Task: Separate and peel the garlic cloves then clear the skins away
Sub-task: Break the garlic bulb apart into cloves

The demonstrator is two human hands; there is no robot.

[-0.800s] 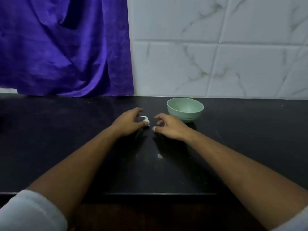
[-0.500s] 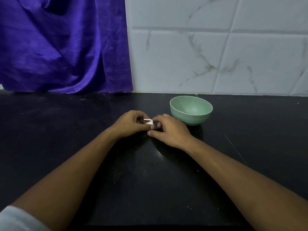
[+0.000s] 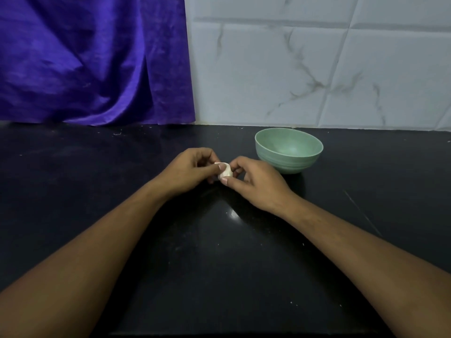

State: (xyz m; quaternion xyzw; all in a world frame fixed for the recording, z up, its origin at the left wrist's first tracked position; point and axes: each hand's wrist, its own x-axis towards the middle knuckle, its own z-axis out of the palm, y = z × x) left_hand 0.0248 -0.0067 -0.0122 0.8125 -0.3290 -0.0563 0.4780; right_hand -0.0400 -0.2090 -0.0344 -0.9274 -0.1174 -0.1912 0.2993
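- Garlic (image 3: 225, 173): one pale piece, between my two hands over the black counter (image 3: 219, 269); bulb or single clove, I could not tell.
- My left hand (image 3: 188, 170): fingers curled, thumb pinching the garlic.
- My right hand (image 3: 256, 181): thumb and fingertips pinching its other side; its far face was hidden.
- Green bowl (image 3: 288, 164): one, near my right hand.
- Purple curtain (image 3: 85, 57): one, cut off top and left.
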